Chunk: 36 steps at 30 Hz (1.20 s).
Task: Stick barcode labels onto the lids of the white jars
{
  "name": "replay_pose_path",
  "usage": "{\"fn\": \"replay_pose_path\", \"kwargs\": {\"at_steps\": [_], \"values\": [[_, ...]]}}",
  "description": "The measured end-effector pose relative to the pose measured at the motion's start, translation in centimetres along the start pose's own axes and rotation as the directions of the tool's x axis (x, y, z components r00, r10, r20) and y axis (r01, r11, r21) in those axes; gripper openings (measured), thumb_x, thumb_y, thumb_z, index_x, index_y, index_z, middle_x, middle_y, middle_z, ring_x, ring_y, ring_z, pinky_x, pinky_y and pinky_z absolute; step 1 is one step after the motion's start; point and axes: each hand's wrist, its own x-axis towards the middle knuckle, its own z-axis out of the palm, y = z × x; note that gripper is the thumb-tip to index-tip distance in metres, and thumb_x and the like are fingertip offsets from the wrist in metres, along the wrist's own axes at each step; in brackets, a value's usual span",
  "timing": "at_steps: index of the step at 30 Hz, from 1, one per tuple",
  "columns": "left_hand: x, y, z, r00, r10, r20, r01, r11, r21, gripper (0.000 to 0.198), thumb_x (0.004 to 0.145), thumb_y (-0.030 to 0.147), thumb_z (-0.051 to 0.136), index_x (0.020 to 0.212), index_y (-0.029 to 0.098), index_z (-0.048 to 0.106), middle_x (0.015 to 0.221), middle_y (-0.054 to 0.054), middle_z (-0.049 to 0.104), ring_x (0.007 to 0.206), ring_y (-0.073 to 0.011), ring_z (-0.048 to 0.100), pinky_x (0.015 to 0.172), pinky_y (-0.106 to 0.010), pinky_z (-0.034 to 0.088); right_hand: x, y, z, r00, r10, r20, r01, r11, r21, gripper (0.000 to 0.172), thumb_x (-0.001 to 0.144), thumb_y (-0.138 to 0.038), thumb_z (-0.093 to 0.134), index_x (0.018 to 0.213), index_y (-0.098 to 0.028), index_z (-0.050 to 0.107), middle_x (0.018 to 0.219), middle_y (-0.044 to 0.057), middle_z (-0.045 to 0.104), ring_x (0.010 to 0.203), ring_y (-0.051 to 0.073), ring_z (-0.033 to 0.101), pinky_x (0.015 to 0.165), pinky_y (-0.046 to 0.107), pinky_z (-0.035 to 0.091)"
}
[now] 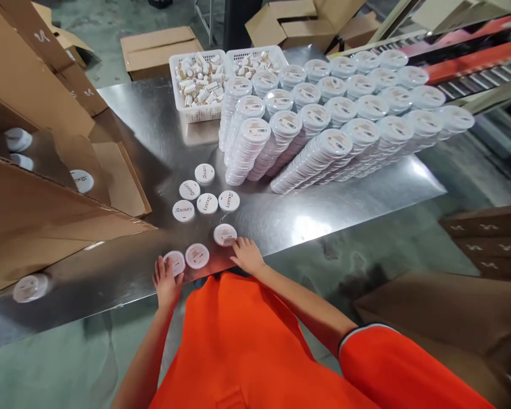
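Left hand: spread around the near edge of a round tub, lower left of centre; I cannot tell whether I grip it.
Right hand: half-open, my fingertips at the edge of another tub, lower middle; pinching or not, I cannot tell.
Third tub: between those two.
Lettered tubs: five, mid-frame.
Stacks: leaning, upper right.
Open box: left edge.
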Motion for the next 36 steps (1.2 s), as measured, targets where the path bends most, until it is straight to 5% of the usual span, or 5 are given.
{"fn": "replay_pose_path", "kwargs": {"at_steps": [6,10,18,28,36], "values": [[0.7,-0.8,-0.2,0.998,0.052,0.018,-0.052,0.998,-0.018,0.061,0.089,0.030,0.055,0.146,0.013,0.043,0.159,-0.017,0.033,0.147,-0.0335,0.028,0.119,-0.052,0.029,2.1,-0.3,1.9,0.991,-0.059,-0.122,0.069,0.994,0.079,0.057,0.089,-0.028,0.060,0.142,-0.013,0.047,0.159,0.016,0.032,0.145,0.037,0.027,0.110,0.052,0.035],[1.3,1.0,-0.9,0.995,0.077,0.065,-0.079,0.996,0.034,0.065,0.087,0.030,0.056,0.148,0.013,0.041,0.161,-0.017,0.028,0.149,-0.0324,0.024,0.120,-0.051,0.026,3.1,0.9,2.7,0.991,-0.048,-0.125,0.069,0.982,0.174,0.050,0.092,-0.015,0.046,0.142,-0.017,0.048,0.154,0.012,0.042,0.146,0.032,0.029,0.111,0.053,0.036],[1.5,4.4,-1.3,0.969,0.126,0.214,-0.155,0.980,0.125,0.064,0.091,0.037,0.051,0.152,0.026,0.033,0.163,-0.011,0.024,0.151,-0.0384,0.011,0.115,-0.072,0.011,0.5,2.2,3.5,0.941,-0.323,-0.100,0.335,0.852,0.401,0.051,0.075,0.005,0.037,0.110,-0.020,0.064,0.144,0.006,0.055,0.144,0.025,0.035,0.118,0.059,0.022],[1.0,2.9,-0.9,0.971,0.118,0.208,-0.157,0.971,0.180,0.057,0.092,0.035,0.052,0.148,0.028,0.041,0.162,-0.011,0.026,0.151,-0.0380,0.012,0.115,-0.072,0.006,3.6,-3.7,2.3,0.909,-0.382,-0.166,0.416,0.809,0.415,0.032,0.084,-0.010,0.050,0.113,-0.019,0.062,0.130,0.014,0.060,0.128,0.027,0.047,0.115,0.062,0.018],[0.6,1.5,-1.1,0.972,0.159,0.175,-0.186,0.971,0.150,0.058,0.092,0.036,0.052,0.148,0.025,0.041,0.163,-0.011,0.025,0.151,-0.0353,0.014,0.117,-0.069,0.007,3.4,-3.0,2.8,0.933,-0.245,-0.265,0.336,0.855,0.394,0.053,0.080,-0.026,0.063,0.131,-0.017,0.053,0.144,0.019,0.046,0.141,0.033,0.032,0.114,0.057,0.026]]}}
